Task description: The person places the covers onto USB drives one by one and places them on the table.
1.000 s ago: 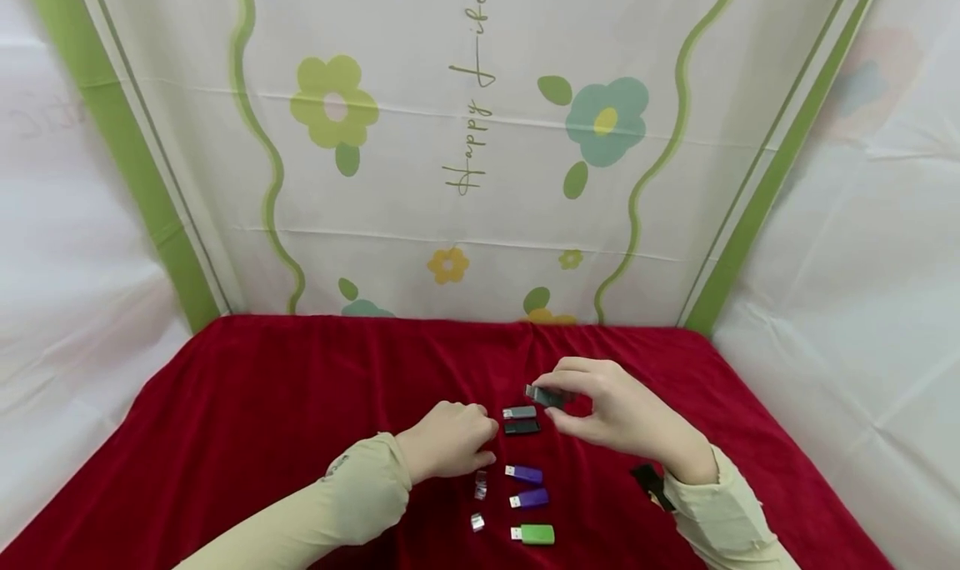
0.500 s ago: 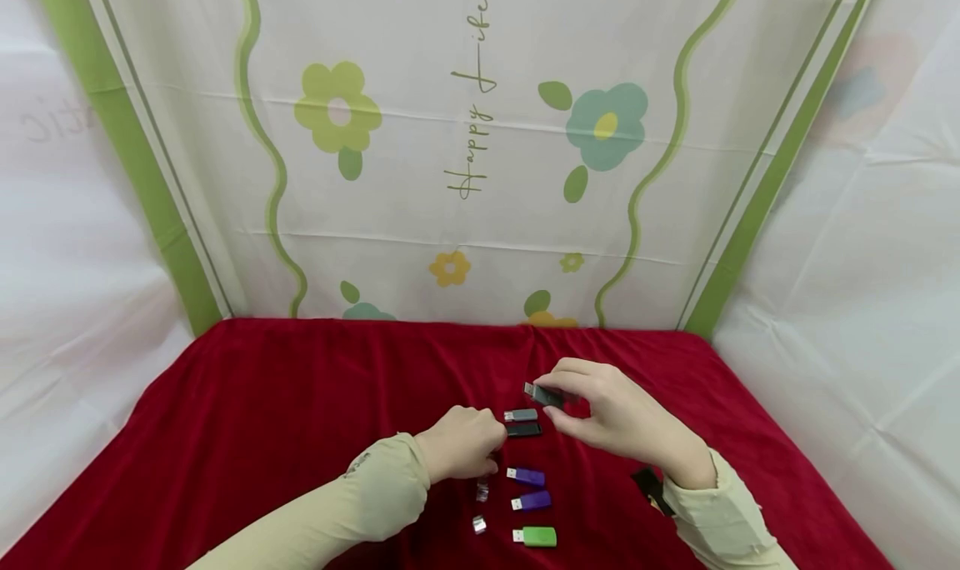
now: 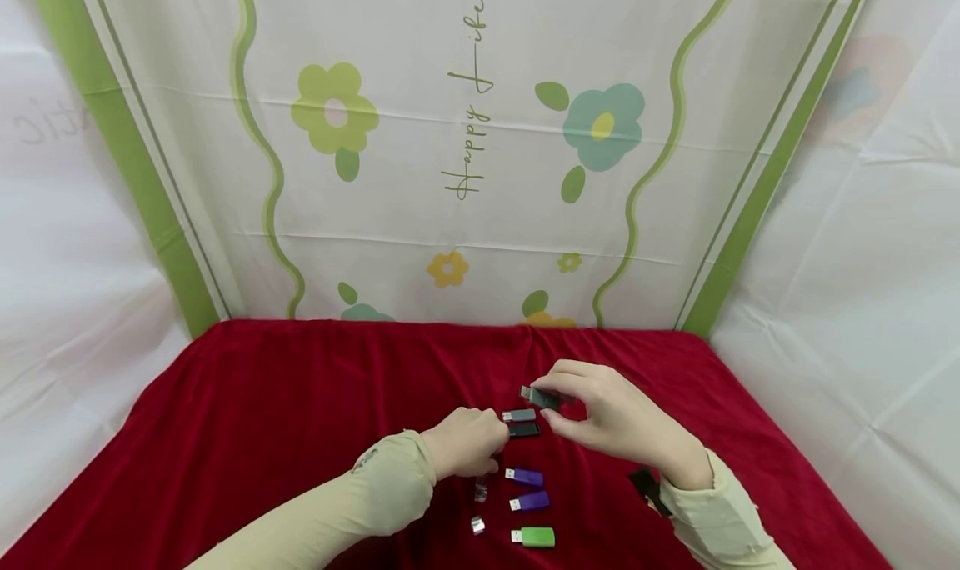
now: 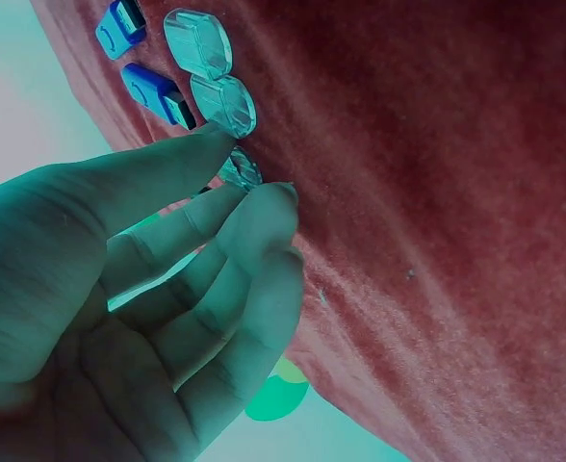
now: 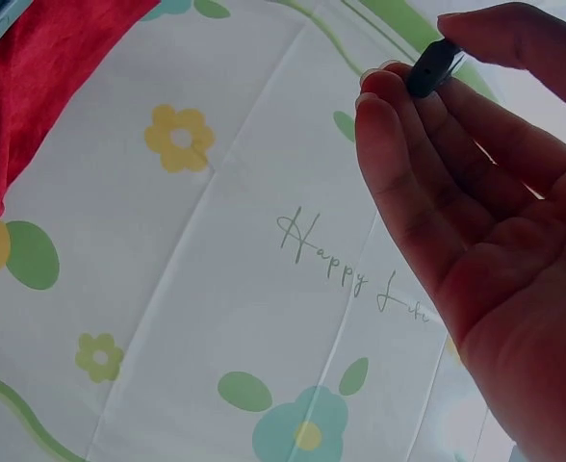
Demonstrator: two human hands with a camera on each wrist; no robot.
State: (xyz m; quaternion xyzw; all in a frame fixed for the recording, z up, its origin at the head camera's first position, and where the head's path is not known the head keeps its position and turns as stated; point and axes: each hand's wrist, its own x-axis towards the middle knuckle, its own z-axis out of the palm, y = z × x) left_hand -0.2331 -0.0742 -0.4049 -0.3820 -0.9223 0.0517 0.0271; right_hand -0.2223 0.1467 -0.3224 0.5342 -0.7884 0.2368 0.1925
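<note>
The right hand [image 3: 617,413] pinches a dark flash drive [image 3: 540,398] between thumb and fingertips, its metal plug aimed toward the person's left. The drive is held up off the red cloth [image 3: 285,428] that covers the counter, near a gray drive [image 3: 519,416] and a black drive [image 3: 524,430] lying side by side.

The left hand [image 3: 468,441] is low beside the black drive, fingers bent, thumb and forefinger on either side of a clear cap [image 4: 241,169]; whether they grip it, I cannot tell. Two more clear caps [image 4: 198,43] lie just past the thumb, one against the other.

Closer to the person, two purple drives [image 3: 528,477] and a green drive [image 3: 537,537] lie in a column, with another cap [image 3: 477,525] to their left.
</note>
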